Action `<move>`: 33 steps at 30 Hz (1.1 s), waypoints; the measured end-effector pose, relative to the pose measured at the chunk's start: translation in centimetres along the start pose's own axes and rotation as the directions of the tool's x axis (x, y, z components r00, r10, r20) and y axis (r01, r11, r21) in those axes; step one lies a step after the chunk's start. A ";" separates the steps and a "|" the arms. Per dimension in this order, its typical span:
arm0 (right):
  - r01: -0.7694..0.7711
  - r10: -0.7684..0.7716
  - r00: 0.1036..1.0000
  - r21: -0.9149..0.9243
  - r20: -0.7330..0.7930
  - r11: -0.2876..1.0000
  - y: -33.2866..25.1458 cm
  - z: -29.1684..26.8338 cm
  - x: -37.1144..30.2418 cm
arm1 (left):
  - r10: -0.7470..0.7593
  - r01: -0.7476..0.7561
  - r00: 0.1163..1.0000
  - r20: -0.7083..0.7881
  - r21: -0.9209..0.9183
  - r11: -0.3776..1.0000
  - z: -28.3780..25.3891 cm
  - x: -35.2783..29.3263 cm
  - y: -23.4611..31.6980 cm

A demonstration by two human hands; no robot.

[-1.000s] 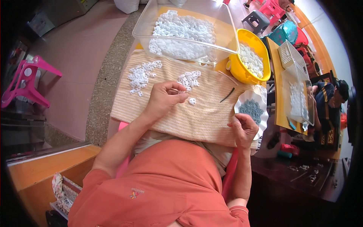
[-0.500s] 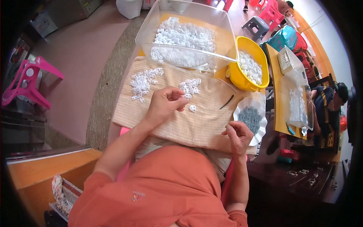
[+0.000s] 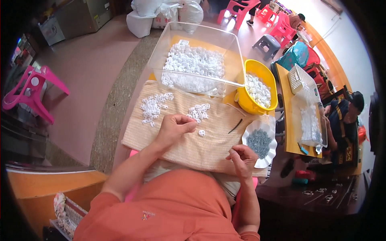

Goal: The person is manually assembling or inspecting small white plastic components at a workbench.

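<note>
My left hand (image 3: 175,130) is raised over the tan cloth, thumb and forefinger pinched together; anything between them is too small to make out. Just beyond its fingertips is a loose cluster of small white plastic pieces with holes (image 3: 198,111). A single white piece (image 3: 201,133) sits apart, to the right of those fingertips. My right hand (image 3: 243,159) is at the cloth's right side, its thumb and fingertips drawn together; what they hold, if anything, cannot be seen. Beside it stands a white wavy-edged dish (image 3: 270,156) of small grey pieces (image 3: 259,143).
Another group of white pieces (image 3: 152,107) spreads over the cloth (image 3: 177,150) at left. Behind are a clear plastic bin (image 3: 235,44) and a yellow basin (image 3: 245,102), both holding white pieces. A thin dark strip (image 3: 235,126) lies near the dish. At far right, a person (image 3: 348,114) sits by another table.
The whole view has shifted, so the table sits lower in the picture. My right hand has moved slightly left relative to the dish. My left hand stays pinched near the white cluster.
</note>
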State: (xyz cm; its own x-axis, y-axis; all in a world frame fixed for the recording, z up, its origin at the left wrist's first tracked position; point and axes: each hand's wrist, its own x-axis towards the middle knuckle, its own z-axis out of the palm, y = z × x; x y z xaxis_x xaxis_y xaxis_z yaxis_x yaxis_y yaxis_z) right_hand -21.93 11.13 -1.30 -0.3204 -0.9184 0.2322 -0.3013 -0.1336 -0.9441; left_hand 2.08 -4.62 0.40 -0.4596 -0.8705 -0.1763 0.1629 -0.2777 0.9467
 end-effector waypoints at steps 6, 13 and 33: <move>-0.016 0.015 0.999 0.034 0.041 0.999 0.2 0.4 0.2 | -0.042 0.048 0.998 0.054 -0.125 0.991 -0.1 0.1 -0.1; -0.070 0.068 0.994 0.020 0.084 0.997 -0.2 1.2 0.2 | -0.030 0.043 0.994 0.103 -0.118 0.992 0.8 -0.8 0.2; -0.292 0.275 0.953 0.140 0.127 0.946 -3.0 5.1 3.9 | -0.135 0.167 0.973 0.187 -0.169 0.971 1.0 -0.5 -0.1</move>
State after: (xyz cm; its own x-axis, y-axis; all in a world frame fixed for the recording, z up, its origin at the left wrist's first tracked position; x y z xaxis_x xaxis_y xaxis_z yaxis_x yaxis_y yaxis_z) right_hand -17.70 6.07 1.26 -0.2746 -0.9591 -0.0683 -0.0653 0.0895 -0.9938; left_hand 1.47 -3.75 0.70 -0.6322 -0.7336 -0.2493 0.2291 -0.4844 0.8443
